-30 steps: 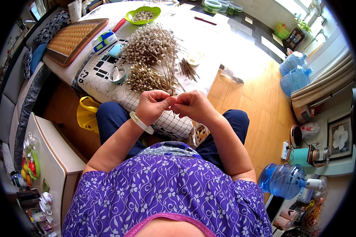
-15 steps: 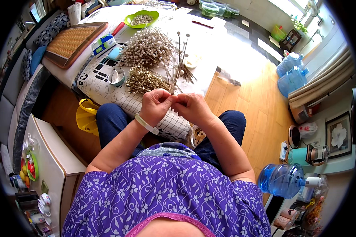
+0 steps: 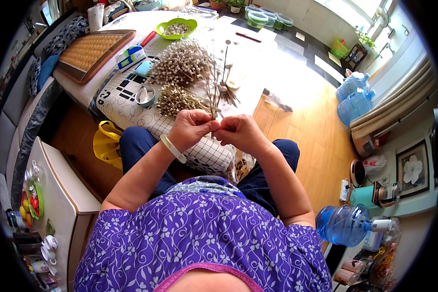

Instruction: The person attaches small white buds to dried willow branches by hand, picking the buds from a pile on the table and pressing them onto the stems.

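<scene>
My left hand (image 3: 191,130) pinches a few thin dried flower stems (image 3: 217,92) between thumb and fingers. The stems stand up past my fingertips, one long one topped by a small round head. Against the left one, my right hand (image 3: 243,135) is closed in a pinch at the same stems; what its fingertips grip there is too small to make out. Just beyond my hands lie a bunch of tan dried buds (image 3: 177,100) and, behind it, a larger bunch of whitish round-headed dried flowers (image 3: 182,62). Left of the tan bunch sits a small round tub (image 3: 145,96).
A green bowl of small pale heads (image 3: 176,29) stands farther back on the covered table (image 3: 114,100). Beside it are a red-handled tool (image 3: 148,39) and a blue-green packet (image 3: 130,57). A yellow bag (image 3: 107,143) is by my left knee; large water bottles (image 3: 343,224) stand at right.
The long stem stands straighter and has shifted slightly in my fingers. Both hands stay together, with the right fingertips repositioned a little; the view has shifted slightly.
</scene>
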{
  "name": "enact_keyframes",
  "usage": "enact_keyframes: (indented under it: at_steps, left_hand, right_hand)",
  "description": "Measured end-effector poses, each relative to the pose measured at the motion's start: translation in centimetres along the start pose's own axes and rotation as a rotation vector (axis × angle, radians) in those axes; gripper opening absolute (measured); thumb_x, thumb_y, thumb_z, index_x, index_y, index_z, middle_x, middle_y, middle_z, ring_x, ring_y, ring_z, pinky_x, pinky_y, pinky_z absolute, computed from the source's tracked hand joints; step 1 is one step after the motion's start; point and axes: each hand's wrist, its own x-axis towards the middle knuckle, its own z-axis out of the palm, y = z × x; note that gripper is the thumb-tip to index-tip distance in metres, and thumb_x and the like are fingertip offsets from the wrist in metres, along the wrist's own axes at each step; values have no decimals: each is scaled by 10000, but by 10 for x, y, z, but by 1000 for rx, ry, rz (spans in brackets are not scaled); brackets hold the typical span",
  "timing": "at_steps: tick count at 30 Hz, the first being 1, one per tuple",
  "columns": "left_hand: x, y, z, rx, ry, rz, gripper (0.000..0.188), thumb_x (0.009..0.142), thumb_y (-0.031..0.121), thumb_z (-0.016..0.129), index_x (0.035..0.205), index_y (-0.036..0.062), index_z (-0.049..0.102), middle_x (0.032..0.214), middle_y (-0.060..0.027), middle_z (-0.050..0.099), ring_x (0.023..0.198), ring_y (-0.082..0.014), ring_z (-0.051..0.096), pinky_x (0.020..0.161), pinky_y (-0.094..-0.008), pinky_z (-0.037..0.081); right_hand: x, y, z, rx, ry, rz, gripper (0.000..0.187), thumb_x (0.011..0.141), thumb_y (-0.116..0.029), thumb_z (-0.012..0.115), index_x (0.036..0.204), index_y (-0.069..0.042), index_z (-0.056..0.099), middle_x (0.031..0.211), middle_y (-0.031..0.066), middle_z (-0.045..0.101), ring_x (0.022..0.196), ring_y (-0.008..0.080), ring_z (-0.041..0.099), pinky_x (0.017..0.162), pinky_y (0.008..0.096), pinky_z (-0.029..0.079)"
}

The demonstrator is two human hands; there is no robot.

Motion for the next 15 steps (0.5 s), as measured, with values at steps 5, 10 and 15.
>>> enact_keyframes:
  at_steps: [5,10,15]
  left_hand:
    - [-2,13,5,-29,39,-30,103,781,73,661,779,-24,627,706,-45,626,648,-73,571,598,-193,477]
    - [-1,13,6,-69,56,-18,105,774,74,670,778,-21,625,716,-42,628,665,-68,575,594,-192,479]
    - [-3,18,13,94,103,46,85,771,55,668,787,-17,626,731,-34,629,673,-60,573,602,-186,477]
  right_hand:
    - [-1,5,8,84,72,-59,152,791,-159,627,752,-13,634,598,35,607,542,57,553,507,225,453]
    - [-1,4,13,-61,160,-94,179,792,-185,623,738,-15,627,554,27,576,501,53,504,477,227,419]
    - [-1,5,8,-114,170,-79,191,779,-199,634,733,-14,623,528,25,555,482,55,479,464,228,402]
